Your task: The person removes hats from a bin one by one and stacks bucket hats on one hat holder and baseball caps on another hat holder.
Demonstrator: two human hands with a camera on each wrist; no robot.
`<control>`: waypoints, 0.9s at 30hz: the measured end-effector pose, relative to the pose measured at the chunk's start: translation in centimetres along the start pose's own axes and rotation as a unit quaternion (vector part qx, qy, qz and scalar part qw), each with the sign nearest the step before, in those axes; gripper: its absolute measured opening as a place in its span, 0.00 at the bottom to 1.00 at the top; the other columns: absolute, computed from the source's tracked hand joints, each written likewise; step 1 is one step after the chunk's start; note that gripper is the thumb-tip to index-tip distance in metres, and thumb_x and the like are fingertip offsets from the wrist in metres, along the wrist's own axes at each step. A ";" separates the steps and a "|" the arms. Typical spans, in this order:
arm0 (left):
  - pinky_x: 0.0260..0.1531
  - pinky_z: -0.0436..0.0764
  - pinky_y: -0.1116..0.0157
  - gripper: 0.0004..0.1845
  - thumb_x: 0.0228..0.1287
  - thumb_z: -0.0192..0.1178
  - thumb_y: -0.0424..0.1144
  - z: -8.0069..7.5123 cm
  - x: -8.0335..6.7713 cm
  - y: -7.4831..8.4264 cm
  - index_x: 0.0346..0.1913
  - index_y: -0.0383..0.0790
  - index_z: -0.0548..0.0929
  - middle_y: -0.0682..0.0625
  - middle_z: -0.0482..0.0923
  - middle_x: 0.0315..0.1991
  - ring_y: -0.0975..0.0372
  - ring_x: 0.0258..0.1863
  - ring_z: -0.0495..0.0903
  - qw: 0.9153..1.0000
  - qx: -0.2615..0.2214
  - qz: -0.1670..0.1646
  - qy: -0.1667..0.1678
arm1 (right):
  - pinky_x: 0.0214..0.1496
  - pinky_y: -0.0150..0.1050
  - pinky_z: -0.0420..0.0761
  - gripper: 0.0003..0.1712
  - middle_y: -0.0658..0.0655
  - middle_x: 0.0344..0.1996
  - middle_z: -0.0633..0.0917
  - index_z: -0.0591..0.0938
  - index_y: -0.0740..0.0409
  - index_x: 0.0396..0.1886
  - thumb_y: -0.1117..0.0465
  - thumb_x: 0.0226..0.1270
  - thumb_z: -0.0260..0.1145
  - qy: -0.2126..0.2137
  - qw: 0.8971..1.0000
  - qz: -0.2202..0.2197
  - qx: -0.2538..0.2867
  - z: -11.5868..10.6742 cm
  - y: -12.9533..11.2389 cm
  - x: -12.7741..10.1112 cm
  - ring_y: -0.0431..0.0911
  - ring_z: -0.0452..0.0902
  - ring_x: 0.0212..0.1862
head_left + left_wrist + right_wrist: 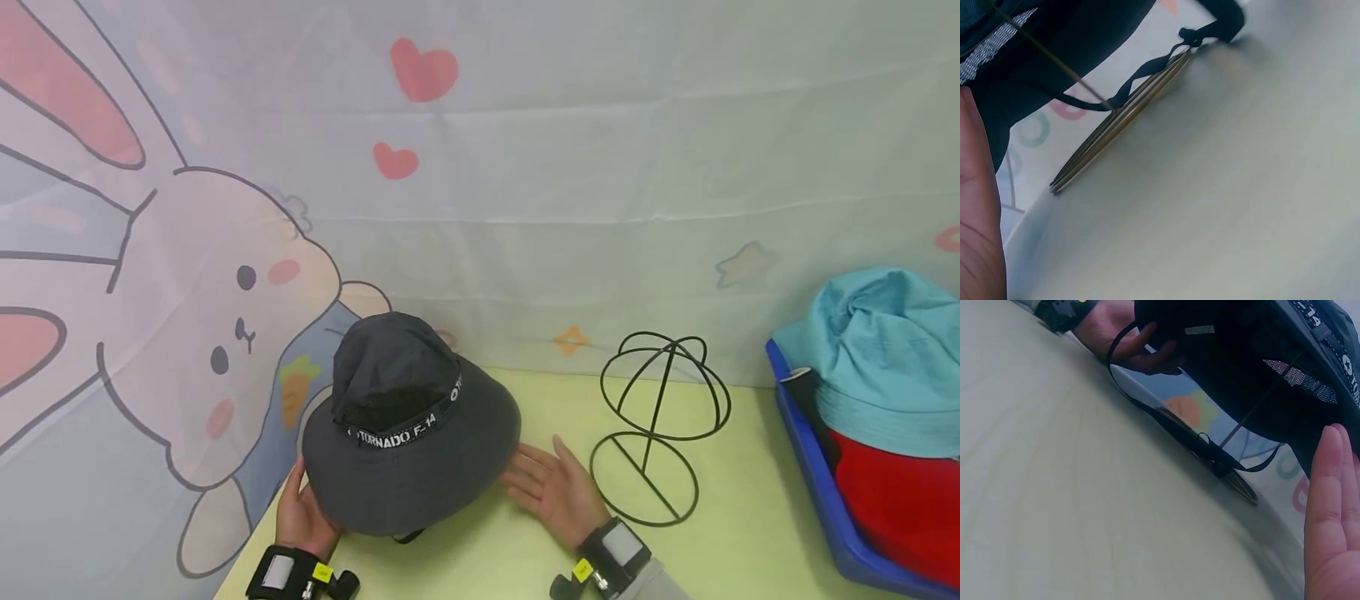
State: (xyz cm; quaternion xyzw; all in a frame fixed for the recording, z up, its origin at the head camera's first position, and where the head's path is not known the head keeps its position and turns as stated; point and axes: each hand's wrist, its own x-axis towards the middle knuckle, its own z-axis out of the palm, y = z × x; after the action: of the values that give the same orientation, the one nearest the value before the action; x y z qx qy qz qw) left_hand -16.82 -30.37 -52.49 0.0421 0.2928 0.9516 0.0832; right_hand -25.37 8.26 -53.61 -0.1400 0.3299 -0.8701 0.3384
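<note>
A dark grey wide-brimmed sun hat [405, 487] lettered "TORNADO F-14" sits on a wire hat stand, largely hidden beneath it. The stand's thin rod [1260, 403] and ring base [1119, 122] show in the wrist views. A dark chin cord [1138, 403] hangs from the hat to the table. At the brim's left edge is my left hand [306, 521], palm up, its fingers partly hidden under the brim. My right hand [555, 492] has straight fingers at the brim's right edge; whether the fingertips press on it I cannot tell.
A bare black wire hat stand [663, 433] stands to the right of my right hand. Beyond it, a blue bin [806, 492] holds a light-blue bucket hat [892, 367], a red hat [900, 508] and something black. Behind the pale yellow table [525, 400] hangs a printed cloth [570, 208].
</note>
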 end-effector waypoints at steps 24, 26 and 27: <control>0.61 0.80 0.65 0.35 0.80 0.25 0.62 0.6 -2.2 -2.2 0.60 0.52 0.83 0.55 0.82 0.60 0.66 0.60 0.80 0.997 -0.057 -0.028 -0.051 | 0.72 0.43 0.74 0.37 0.57 0.66 0.80 0.75 0.54 0.67 0.40 0.83 0.28 -0.085 0.996 -0.003 0.030 -2.3 -1.7 -5.0 0.50 0.77 0.68; 0.62 0.79 0.65 0.36 0.80 0.25 0.62 0.6 -2.4 -2.5 0.60 0.50 0.83 0.54 0.82 0.61 0.65 0.61 0.80 0.995 -0.070 -0.035 -0.064 | 0.71 0.43 0.75 0.37 0.57 0.66 0.80 0.76 0.54 0.67 0.40 0.83 0.27 -0.090 0.995 -0.006 0.030 -2.4 -1.8 -5.3 0.49 0.78 0.67; 0.61 0.80 0.65 0.36 0.80 0.25 0.62 0.6 -2.5 -2.5 0.60 0.49 0.82 0.54 0.82 0.61 0.65 0.61 0.80 0.994 -0.072 -0.039 -0.067 | 0.71 0.42 0.75 0.37 0.57 0.66 0.80 0.76 0.54 0.67 0.40 0.83 0.27 -0.092 0.995 -0.008 0.030 -2.4 -1.8 -5.4 0.49 0.79 0.66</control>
State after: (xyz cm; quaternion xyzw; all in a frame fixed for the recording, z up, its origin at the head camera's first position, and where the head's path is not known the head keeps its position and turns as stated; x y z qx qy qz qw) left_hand -13.99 -28.43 -53.51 0.0879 0.2185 0.9614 0.1421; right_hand -23.43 14.10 -54.29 -0.2121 0.2696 -0.8656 0.3648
